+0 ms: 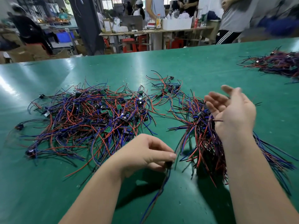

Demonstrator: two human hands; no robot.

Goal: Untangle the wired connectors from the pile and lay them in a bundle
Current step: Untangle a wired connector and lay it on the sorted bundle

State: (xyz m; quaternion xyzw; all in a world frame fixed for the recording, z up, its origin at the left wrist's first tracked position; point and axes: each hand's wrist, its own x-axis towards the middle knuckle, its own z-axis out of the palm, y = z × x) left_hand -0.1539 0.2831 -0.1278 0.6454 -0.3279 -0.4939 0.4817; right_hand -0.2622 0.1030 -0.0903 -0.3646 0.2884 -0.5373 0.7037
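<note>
The left hand point(145, 152) is closed, thumb and fingertips pinched on the small dark connector point(168, 164) of one freed lead, whose blue and dark wires point(159, 191) trail down toward the near edge of the green table point(210, 62). The right hand point(233, 113) is raised with fingers spread and palm turned up, gripping nothing that can be seen; it hovers over the gathered bundle point(205, 139), whose connector ends sit just beside its palm and whose wire tails fan toward the near right edge.

The step in hand looks like the transfer: one connector is clear of the tangle and is on its way to the bundle. The next move calls for carrying it rightward, setting its connector end among the other connector heads, and lining its wires up with the rest, while the right hand receives or steadies the stack.

The tangled pile point(90, 117) lies left of centre, beyond the left hand, with a smaller loose clump point(168, 91) further back. Plenty remains to sort. Another heap of wires point(278, 63) sits at the far right edge, well apart.
</note>
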